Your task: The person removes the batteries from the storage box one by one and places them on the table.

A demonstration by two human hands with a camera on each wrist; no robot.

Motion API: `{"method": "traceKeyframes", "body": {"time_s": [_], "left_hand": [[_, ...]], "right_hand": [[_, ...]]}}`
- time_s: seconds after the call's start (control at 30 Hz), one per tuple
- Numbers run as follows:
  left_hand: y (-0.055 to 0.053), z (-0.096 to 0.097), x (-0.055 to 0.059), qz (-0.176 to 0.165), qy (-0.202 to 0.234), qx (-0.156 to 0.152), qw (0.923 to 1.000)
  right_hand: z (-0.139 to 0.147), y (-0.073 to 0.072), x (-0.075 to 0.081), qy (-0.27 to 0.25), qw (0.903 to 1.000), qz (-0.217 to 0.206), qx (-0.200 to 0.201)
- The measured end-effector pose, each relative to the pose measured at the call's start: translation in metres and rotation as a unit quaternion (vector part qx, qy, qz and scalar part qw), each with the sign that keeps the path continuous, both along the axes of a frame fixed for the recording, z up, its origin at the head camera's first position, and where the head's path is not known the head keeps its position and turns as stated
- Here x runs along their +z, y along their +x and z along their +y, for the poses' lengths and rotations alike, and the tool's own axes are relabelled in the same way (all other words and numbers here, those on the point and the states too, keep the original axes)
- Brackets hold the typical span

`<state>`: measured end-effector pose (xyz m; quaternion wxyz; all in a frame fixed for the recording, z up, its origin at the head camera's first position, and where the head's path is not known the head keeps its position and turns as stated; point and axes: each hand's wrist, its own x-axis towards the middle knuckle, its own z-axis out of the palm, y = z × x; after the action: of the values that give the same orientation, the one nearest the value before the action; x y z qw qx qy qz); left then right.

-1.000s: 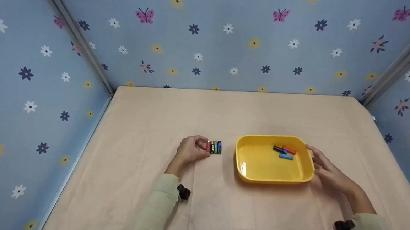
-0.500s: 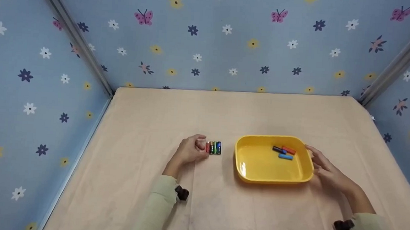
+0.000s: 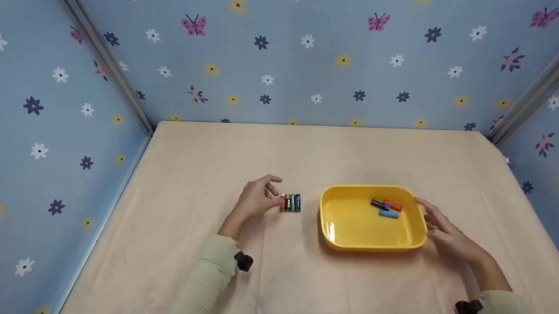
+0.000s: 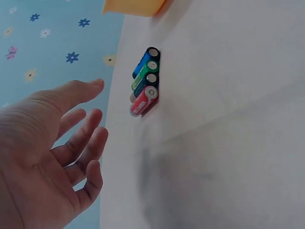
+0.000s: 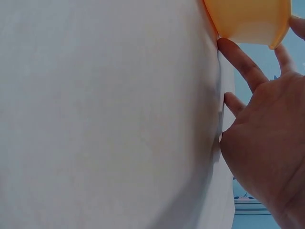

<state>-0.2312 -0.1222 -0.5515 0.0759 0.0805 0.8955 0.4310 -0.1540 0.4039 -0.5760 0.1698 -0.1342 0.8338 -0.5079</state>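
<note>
Several batteries stand side by side in a short row on the cloth, left of a yellow plastic tub. A red battery ends the row on the side of my left hand. That hand hovers beside the row with its fingers loosely bent and parted, holding nothing; in the left wrist view a gap shows between them and the batteries. My right hand touches the tub's right end with extended, spread fingers. Inside the tub lie three battery-like cylinders: one dark, one red and one light blue.
A pale cloth covers the table. Blue panels with flowers and butterflies rise at the back and both sides, joined by grey metal posts. Dark wrist cameras sit at both sleeves.
My left hand has let go of the red end of the battery row, its fingers lifting and spreading as it draws slightly back to the left. My right hand stays at the tub.
</note>
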Motion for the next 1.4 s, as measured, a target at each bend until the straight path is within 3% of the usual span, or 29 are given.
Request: {"method": "traceKeyframes", "body": {"time_s": [0.23,0.43,1.07,1.4], "left_hand": [[0.000,0.011,0.004,0.026,0.002,-0.008,0.9996],[-0.002,0.027,0.014,0.024,-0.009,-0.022,0.9994],[-0.004,0.083,0.033,0.015,-0.004,-0.151,0.9884],[-0.004,0.111,0.042,0.019,-0.013,-0.194,0.9808]], "right_hand": [[-0.001,-0.001,-0.002,0.007,0.9999,0.011,0.002],[0.000,-0.001,0.000,0.015,0.9997,0.017,0.004],[0.000,-0.002,0.002,0.001,1.0000,0.008,0.001],[0.000,-0.002,0.001,0.013,0.9999,0.008,0.004]]}}
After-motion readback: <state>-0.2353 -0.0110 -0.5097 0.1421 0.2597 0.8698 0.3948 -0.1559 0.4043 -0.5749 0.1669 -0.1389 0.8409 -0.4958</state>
